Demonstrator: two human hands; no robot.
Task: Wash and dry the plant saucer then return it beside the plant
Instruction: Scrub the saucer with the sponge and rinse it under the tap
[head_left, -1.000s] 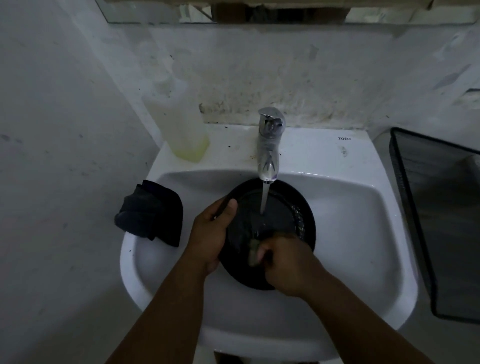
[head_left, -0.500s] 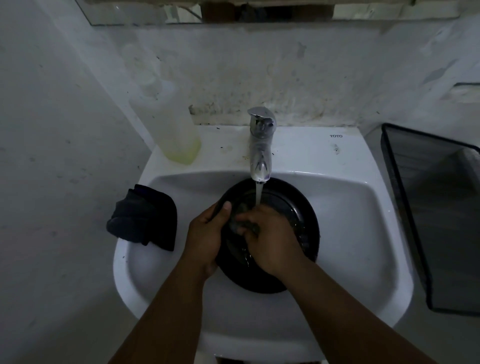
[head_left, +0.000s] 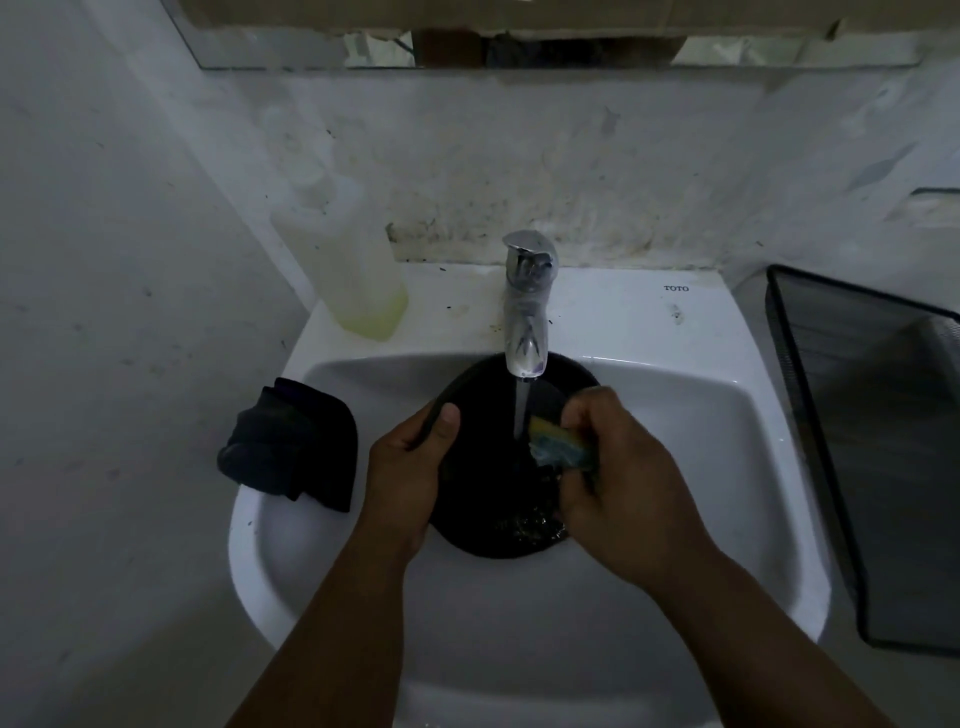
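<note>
I have the black plant saucer (head_left: 483, 499) tilted in the white sink (head_left: 727, 467), directly under the tap (head_left: 527, 312), with a thin stream of water falling onto its inner face. My left hand (head_left: 405, 467) grips the saucer's left rim, thumb hooked over the edge on the inside and the fingers curled out of sight behind it. My right hand (head_left: 618, 467) is closed around a yellow and green sponge (head_left: 558, 444), pinching it at the saucer's right side, just beside the stream; the sponge seems to touch the saucer's face, though the dim light makes it hard to be sure. I judge the washing is in hand, and drying and returning it to the plant are not yet done. The saucer looks like thin stiff plastic, so light, unlikely to crack, but wet and probably slippery. I would keep my hold on the raised rim, thumb inside and fingers behind, because the flat wet face gives nothing to grip. If the sponge pushes hard against the unsupported side, the saucer could twist in a one-handed hold, so bracing its lower edge against the basin would help. A dark cloth (head_left: 291, 441) is draped over the sink's left rim, near for drying. A pale bottle (head_left: 343, 260) with yellowish liquid stands at the back left corner, and a black mesh bin (head_left: 872, 441) sits to the right of the sink.
</note>
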